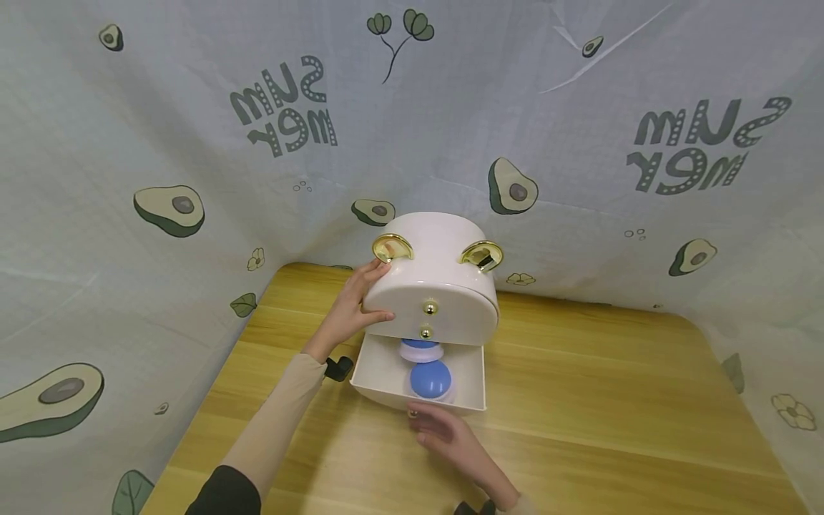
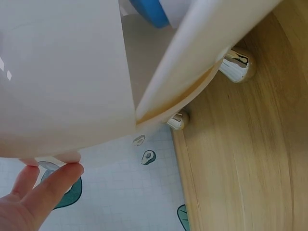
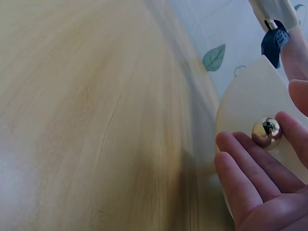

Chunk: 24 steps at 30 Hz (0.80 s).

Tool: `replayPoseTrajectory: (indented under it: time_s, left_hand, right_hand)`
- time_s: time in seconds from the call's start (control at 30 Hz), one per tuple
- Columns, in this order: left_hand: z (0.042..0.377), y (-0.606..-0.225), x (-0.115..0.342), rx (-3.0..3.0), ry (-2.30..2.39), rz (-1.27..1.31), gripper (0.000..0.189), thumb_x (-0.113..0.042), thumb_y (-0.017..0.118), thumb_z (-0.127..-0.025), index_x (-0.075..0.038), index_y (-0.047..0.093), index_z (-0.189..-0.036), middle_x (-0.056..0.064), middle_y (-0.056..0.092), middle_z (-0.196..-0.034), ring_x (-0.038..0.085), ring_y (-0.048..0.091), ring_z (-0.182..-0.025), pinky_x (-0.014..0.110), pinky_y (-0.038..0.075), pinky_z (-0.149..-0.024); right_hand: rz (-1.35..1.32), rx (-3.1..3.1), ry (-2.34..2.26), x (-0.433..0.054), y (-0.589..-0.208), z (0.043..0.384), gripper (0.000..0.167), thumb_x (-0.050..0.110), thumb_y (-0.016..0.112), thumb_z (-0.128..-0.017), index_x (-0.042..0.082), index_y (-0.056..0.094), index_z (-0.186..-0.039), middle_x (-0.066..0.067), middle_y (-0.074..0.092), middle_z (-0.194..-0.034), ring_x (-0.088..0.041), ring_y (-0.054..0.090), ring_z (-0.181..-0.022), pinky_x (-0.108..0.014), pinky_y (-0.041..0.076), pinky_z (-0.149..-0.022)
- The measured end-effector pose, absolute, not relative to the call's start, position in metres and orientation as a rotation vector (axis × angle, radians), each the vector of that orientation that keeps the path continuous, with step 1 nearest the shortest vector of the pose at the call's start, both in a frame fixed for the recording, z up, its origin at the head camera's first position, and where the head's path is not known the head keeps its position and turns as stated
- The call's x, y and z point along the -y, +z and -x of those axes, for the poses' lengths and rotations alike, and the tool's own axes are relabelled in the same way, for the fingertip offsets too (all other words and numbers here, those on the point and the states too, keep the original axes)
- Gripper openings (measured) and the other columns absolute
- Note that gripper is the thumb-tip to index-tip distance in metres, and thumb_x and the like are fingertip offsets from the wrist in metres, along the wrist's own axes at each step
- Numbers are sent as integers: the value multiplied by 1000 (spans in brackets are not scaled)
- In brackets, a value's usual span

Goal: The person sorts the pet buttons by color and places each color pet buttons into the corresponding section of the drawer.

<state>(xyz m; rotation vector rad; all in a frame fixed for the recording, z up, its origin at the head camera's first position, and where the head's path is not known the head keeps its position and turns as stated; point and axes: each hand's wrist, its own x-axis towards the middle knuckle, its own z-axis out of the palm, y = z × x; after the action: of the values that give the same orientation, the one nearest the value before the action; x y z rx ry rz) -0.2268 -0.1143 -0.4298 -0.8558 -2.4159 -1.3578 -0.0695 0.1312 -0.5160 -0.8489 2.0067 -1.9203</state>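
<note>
A white storage box [image 1: 440, 247] with two gold ears and gold knobs stands on the table, its bottom drawer [image 1: 381, 366] pulled out. Inside the drawer lie two round white items with blue tops; the nearer blue-topped item [image 1: 430, 379] shows fully, while the farther one [image 1: 421, 350] is partly under the box front. My left hand [image 1: 350, 304] rests against the box's left side, thumb along the front face. At the drawer front, my right hand [image 1: 457, 440] has its fingers loosely extended around the gold drawer knob [image 3: 267, 132], one fingertip seeming to touch it.
The box stands near the back of the wooden table [image 1: 611, 400]. Behind and beside the table hangs a pale cloth [image 1: 412, 136] with avocado prints. A black wrist device [image 1: 339, 368] sits at the left wrist, close to the drawer's left wall.
</note>
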Motion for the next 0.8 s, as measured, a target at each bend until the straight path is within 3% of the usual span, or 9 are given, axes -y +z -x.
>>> replayPoseTrajectory:
  time_s: [0.8]
  left_hand:
    - [229,-430,116,2378,-1251,902,85,-19,87,-69,-21,40,-141,12,31,-148,36,32,-133,57,38,-97]
  right_hand:
    - [818,-2046,-1934,-131,-518,83,41,-5,57,-91,-15,46,-130,-36,51,-124,-50,53,-109,-35,47,-93]
